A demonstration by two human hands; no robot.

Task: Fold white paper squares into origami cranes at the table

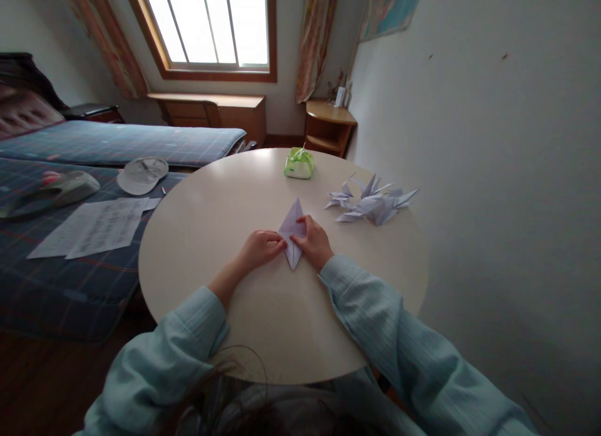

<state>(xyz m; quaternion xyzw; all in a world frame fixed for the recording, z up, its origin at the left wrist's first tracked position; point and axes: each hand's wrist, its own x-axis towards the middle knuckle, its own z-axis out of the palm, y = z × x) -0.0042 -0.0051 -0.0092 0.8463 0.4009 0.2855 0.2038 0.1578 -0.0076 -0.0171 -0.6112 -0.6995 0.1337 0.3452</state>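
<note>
A piece of folded white paper (293, 222), shaped like a narrow diamond with a crease down its middle, lies on the round cream table (211, 204). Its points face away from me and toward me. My left hand (263, 245) pinches the left edge near the middle of the diamond. On the opposite side, my right hand (314, 241) grips the right edge between thumb and fingers. Part of the paper is hidden by my fingertips. To the right and farther back sits a cluster of folded paper cranes (373, 204).
A green tissue pack (299, 164) stands near the table's far edge. Left of the table is a bed (94, 298) with a white cap (142, 175), printed sheets (103, 226) and a bag (77, 187). A bare wall (493, 173) rises close on the right.
</note>
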